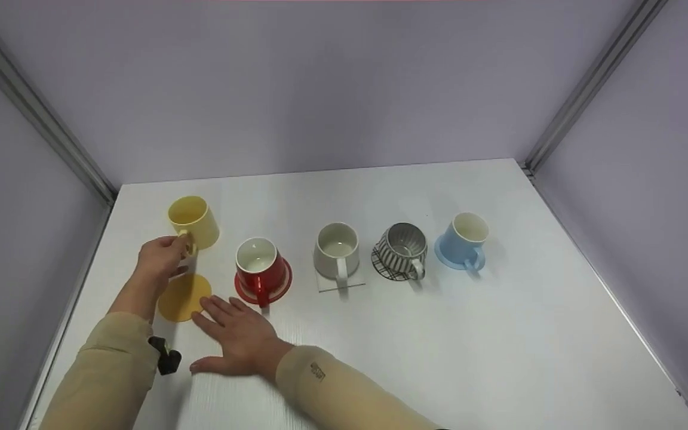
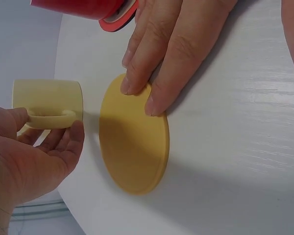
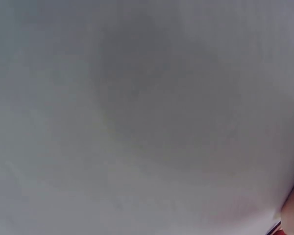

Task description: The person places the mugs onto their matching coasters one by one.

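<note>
By its handle, my left hand [image 1: 162,258] grips a yellow mug [image 1: 199,226] at the table's left, behind a round yellow coaster [image 1: 180,298]. The left wrist view shows thumb and fingers pinching the handle of the mug [image 2: 49,95]. My right hand [image 1: 239,337] lies with straight, spread fingers, and its fingertips [image 2: 154,104] touch the edge of the coaster [image 2: 132,142]. Just right of the coaster, a red mug [image 1: 266,273] stands on a red coaster [image 1: 286,280]. Mostly blurred white surface fills the right wrist view.
Rightward along the white table [image 1: 469,346] stand a grey-white mug [image 1: 326,257] on a pale square coaster [image 1: 326,285], a striped mug [image 1: 395,254] on a black-lined coaster [image 1: 383,269], and a light blue mug [image 1: 460,242] on a blue coaster [image 1: 444,258]. Walls enclose the back and sides.
</note>
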`<action>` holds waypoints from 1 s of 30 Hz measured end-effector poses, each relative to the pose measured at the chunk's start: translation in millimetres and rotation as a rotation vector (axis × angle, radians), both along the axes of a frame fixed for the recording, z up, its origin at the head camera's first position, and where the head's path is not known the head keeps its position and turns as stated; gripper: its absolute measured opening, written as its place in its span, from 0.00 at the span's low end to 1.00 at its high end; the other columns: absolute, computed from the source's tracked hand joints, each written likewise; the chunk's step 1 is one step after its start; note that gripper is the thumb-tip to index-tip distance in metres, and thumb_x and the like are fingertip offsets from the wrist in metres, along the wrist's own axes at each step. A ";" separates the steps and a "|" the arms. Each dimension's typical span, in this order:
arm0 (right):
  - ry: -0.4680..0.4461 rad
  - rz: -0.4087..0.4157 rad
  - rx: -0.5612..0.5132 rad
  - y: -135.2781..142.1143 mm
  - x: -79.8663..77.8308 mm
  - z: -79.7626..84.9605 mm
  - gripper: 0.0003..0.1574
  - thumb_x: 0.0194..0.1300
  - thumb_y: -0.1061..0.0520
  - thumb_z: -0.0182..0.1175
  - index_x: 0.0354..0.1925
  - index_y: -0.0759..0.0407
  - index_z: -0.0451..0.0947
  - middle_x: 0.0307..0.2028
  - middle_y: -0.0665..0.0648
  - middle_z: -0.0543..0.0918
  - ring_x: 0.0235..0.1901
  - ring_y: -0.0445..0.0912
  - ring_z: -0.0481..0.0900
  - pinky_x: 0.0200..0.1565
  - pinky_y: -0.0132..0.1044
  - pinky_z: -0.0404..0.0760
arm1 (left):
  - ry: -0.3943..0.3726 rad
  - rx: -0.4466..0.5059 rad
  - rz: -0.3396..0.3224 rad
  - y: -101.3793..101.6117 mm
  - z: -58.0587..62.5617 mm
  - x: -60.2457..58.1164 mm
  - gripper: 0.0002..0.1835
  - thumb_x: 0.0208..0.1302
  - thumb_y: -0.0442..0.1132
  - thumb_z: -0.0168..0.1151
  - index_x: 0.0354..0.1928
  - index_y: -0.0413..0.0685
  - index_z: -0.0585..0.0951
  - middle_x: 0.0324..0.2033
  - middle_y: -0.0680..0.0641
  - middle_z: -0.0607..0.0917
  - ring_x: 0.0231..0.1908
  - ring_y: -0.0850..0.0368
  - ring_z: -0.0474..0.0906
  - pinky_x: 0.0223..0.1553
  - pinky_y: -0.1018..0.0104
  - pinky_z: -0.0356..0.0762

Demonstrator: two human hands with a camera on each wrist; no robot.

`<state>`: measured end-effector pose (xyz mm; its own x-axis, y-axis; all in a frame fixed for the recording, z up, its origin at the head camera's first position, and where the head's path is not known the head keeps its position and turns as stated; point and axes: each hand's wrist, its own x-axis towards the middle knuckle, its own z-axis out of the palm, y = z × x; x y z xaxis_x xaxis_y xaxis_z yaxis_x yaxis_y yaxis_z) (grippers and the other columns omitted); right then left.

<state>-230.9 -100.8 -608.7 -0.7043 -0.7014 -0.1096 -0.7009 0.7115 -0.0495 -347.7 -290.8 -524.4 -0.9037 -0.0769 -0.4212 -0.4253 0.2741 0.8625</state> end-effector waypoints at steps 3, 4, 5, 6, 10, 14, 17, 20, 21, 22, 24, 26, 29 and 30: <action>-0.016 0.006 0.004 -3.6 0.0 1.7 0.60 0.69 0.11 0.24 0.86 0.36 0.29 0.85 0.45 0.29 0.82 0.39 0.25 0.80 0.38 0.33 | -0.015 -0.012 -0.010 -5.5 2.2 0.9 0.34 0.85 0.53 0.43 0.76 0.31 0.65 0.63 0.37 0.70 0.66 0.42 0.67 0.71 0.48 0.73; -0.021 0.007 0.003 -4.2 0.0 1.5 0.60 0.69 0.11 0.24 0.86 0.35 0.29 0.85 0.45 0.29 0.82 0.39 0.24 0.80 0.38 0.32 | -0.023 -0.013 -0.016 -6.8 3.1 1.3 0.34 0.85 0.53 0.42 0.76 0.31 0.65 0.64 0.36 0.70 0.68 0.41 0.67 0.71 0.48 0.72; -0.028 0.006 0.001 -4.6 -0.1 1.2 0.60 0.69 0.11 0.24 0.86 0.35 0.28 0.84 0.44 0.28 0.81 0.38 0.23 0.80 0.38 0.32 | -0.028 -0.012 -0.020 -7.8 3.6 1.4 0.34 0.85 0.54 0.42 0.77 0.32 0.64 0.66 0.36 0.69 0.68 0.40 0.66 0.72 0.47 0.72; -0.032 0.006 0.000 -4.7 -0.2 0.7 0.60 0.68 0.11 0.24 0.85 0.35 0.27 0.84 0.44 0.27 0.81 0.38 0.23 0.80 0.37 0.31 | -0.039 -0.013 -0.023 -8.6 3.8 1.2 0.35 0.85 0.54 0.41 0.78 0.32 0.63 0.67 0.35 0.69 0.69 0.39 0.65 0.72 0.47 0.71; -0.048 0.002 -0.005 -3.4 -0.1 0.8 0.59 0.68 0.11 0.24 0.85 0.34 0.27 0.84 0.43 0.26 0.81 0.38 0.22 0.80 0.37 0.31 | -0.064 -0.009 -0.029 -8.1 2.6 0.0 0.35 0.85 0.55 0.41 0.78 0.34 0.63 0.67 0.36 0.69 0.68 0.39 0.67 0.71 0.47 0.72; -0.062 -0.007 -0.009 -1.6 1.0 2.1 0.59 0.68 0.11 0.24 0.85 0.34 0.28 0.84 0.42 0.26 0.81 0.37 0.23 0.79 0.37 0.31 | -0.076 0.000 -0.035 -5.7 0.8 -0.6 0.34 0.85 0.54 0.42 0.77 0.35 0.64 0.66 0.37 0.70 0.65 0.41 0.70 0.70 0.50 0.72; -0.070 -0.008 -0.015 -0.5 1.2 1.9 0.59 0.68 0.11 0.25 0.85 0.34 0.28 0.84 0.42 0.27 0.81 0.37 0.23 0.79 0.37 0.31 | -0.078 -0.002 -0.037 -4.9 0.8 -0.2 0.34 0.85 0.54 0.42 0.78 0.35 0.64 0.67 0.37 0.70 0.62 0.44 0.71 0.70 0.51 0.71; -0.068 -0.005 -0.020 0.0 0.5 1.0 0.59 0.68 0.11 0.24 0.85 0.34 0.28 0.84 0.42 0.27 0.81 0.38 0.23 0.79 0.38 0.31 | -0.072 -0.008 -0.034 -4.2 0.8 -0.5 0.34 0.86 0.54 0.41 0.79 0.35 0.63 0.68 0.37 0.70 0.62 0.44 0.71 0.70 0.51 0.69; -0.066 -0.004 -0.024 0.5 0.1 0.6 0.59 0.68 0.11 0.24 0.85 0.34 0.28 0.84 0.42 0.27 0.81 0.38 0.23 0.79 0.38 0.31 | -0.067 -0.009 -0.037 -4.3 0.7 -0.9 0.34 0.86 0.54 0.41 0.78 0.35 0.63 0.68 0.37 0.70 0.62 0.44 0.71 0.71 0.51 0.69; -0.059 -0.005 -0.025 0.7 -0.2 0.2 0.59 0.68 0.11 0.24 0.85 0.34 0.28 0.84 0.42 0.27 0.81 0.38 0.23 0.80 0.38 0.31 | -0.064 -0.010 -0.038 -3.6 0.7 -1.3 0.34 0.86 0.54 0.41 0.78 0.35 0.64 0.67 0.37 0.70 0.62 0.44 0.71 0.71 0.51 0.69; -0.041 -0.005 -0.025 0.9 -1.1 -0.5 0.59 0.69 0.11 0.25 0.86 0.34 0.29 0.84 0.43 0.28 0.82 0.38 0.24 0.80 0.38 0.31 | -0.046 -0.008 -0.034 -2.7 0.0 -2.5 0.32 0.86 0.52 0.41 0.77 0.34 0.66 0.66 0.38 0.70 0.62 0.45 0.72 0.71 0.52 0.70; -0.022 -0.003 -0.024 1.1 -1.4 -1.4 0.59 0.69 0.11 0.26 0.86 0.35 0.31 0.85 0.44 0.30 0.82 0.39 0.26 0.80 0.38 0.32 | -0.027 -0.007 -0.026 -1.5 -0.7 -2.9 0.30 0.86 0.51 0.41 0.75 0.33 0.68 0.64 0.38 0.71 0.60 0.46 0.72 0.70 0.54 0.72; -0.020 0.001 -0.025 1.0 -1.7 -2.2 0.59 0.69 0.12 0.27 0.86 0.35 0.31 0.85 0.44 0.31 0.82 0.39 0.26 0.80 0.38 0.32 | -0.003 -0.007 -0.012 -0.5 -0.7 -2.3 0.28 0.86 0.49 0.42 0.72 0.32 0.70 0.62 0.39 0.72 0.58 0.49 0.73 0.67 0.57 0.74; -0.023 0.003 -0.026 1.0 -1.7 -2.4 0.59 0.69 0.12 0.27 0.86 0.35 0.31 0.85 0.44 0.31 0.82 0.39 0.26 0.80 0.38 0.32 | 0.005 -0.009 -0.009 -0.4 -0.5 -1.8 0.28 0.86 0.48 0.42 0.71 0.31 0.70 0.62 0.39 0.72 0.58 0.49 0.73 0.66 0.58 0.75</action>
